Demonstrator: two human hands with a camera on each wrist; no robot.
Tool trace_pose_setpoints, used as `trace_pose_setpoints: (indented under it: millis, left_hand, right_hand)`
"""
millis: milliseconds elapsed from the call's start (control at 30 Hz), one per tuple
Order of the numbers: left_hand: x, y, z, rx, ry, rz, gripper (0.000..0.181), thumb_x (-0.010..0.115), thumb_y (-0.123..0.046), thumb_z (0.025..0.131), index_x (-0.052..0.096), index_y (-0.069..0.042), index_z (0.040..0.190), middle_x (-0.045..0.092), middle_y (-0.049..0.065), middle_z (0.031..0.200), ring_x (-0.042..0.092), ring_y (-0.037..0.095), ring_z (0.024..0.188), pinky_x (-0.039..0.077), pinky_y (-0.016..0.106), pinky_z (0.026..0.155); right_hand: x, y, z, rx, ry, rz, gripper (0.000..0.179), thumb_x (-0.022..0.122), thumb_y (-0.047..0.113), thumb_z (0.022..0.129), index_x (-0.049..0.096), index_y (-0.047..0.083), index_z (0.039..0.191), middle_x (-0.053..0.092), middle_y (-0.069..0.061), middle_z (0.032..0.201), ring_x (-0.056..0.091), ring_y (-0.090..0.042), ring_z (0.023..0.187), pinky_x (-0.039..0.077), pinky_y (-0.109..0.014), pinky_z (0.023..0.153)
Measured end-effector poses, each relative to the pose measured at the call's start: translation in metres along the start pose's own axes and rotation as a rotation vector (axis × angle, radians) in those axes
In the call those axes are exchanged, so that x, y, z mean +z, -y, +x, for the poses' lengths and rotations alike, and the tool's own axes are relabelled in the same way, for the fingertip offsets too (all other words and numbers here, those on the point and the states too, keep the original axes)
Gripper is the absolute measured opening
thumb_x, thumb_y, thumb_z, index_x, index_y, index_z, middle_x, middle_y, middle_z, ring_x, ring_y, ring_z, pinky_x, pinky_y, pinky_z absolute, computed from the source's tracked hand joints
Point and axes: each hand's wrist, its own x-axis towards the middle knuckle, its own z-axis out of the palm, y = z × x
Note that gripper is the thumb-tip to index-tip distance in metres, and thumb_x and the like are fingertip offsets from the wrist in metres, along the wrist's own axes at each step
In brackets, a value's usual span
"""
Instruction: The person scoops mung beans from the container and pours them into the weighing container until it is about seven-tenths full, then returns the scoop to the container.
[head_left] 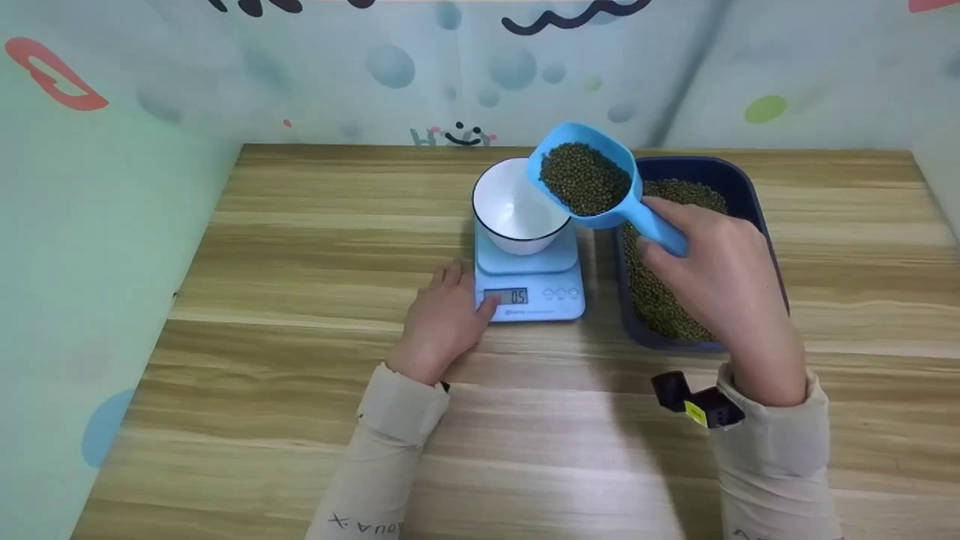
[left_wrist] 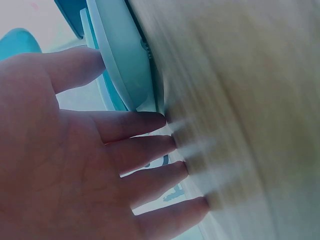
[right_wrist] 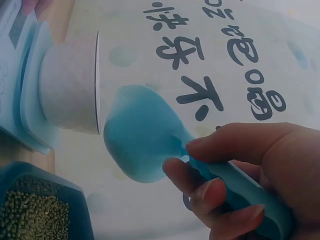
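My right hand (head_left: 724, 270) grips the handle of a blue scoop (head_left: 656, 225) heaped with small green beans (head_left: 585, 178). The scoop is held level in the air, its front over the right rim of a white bowl (head_left: 514, 199) with a dark edge. That bowl stands on a light blue kitchen scale (head_left: 536, 304), whose display reads about 0.5. My left hand (head_left: 442, 319) lies at the scale's left front corner, thumb on the front near the display, fingers straight on the table. In the right wrist view the scoop's underside (right_wrist: 142, 135) shows beside the bowl (right_wrist: 70, 82).
A dark blue tub (head_left: 750, 195) of green beans (head_left: 660, 292) stands right of the scale, partly under my right forearm. The wooden table (head_left: 315, 247) ends at a patterned wall (head_left: 322, 82) at the back.
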Motion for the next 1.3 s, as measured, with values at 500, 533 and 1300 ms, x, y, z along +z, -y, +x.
trace_pose_setpoints:
  millis: [500, 533, 1300]
  left_hand:
    - [0.002, 0.0013, -0.0003, -0.005, 0.0, -0.001, 0.066, 0.04, -0.046, 0.091, 0.028, -0.002, 0.139, 0.022, 0.016, 0.144, 0.019, 0.031, 0.131, 0.023, 0.047, 0.102]
    - [0.0019, 0.0014, -0.0004, -0.005, 0.0, -0.001, 0.066, 0.04, -0.046, 0.091, 0.028, -0.002, 0.139, 0.022, 0.016, 0.144, 0.019, 0.03, 0.131, 0.023, 0.047, 0.102]
    - [-0.0041, 0.0045, -0.0027, 0.039, 0.016, 0.015, 0.065, 0.039, -0.045, 0.092, 0.028, -0.002, 0.139, 0.021, 0.018, 0.144, 0.017, 0.032, 0.132, 0.021, 0.047, 0.103]
  right_hand:
    - [0.002, 0.0024, 0.0001, -0.018, -0.021, -0.005, 0.036, 0.058, 0.013, 0.082, 0.061, 0.013, 0.117, 0.055, -0.004, 0.071, 0.04, -0.019, 0.054, 0.032, -0.03, 0.053]
    - [0.0022, 0.0025, 0.0001, -0.021, -0.023, -0.006, 0.035, 0.058, 0.012, 0.082, 0.061, 0.013, 0.117, 0.055, -0.004, 0.071, 0.04, -0.019, 0.053, 0.032, -0.03, 0.052]
    - [-0.0005, 0.0087, -0.0026, -0.026, -0.047, -0.032, 0.036, 0.06, 0.013, 0.082, 0.061, 0.015, 0.118, 0.062, -0.005, 0.084, 0.042, -0.019, 0.056, 0.032, -0.03, 0.054]
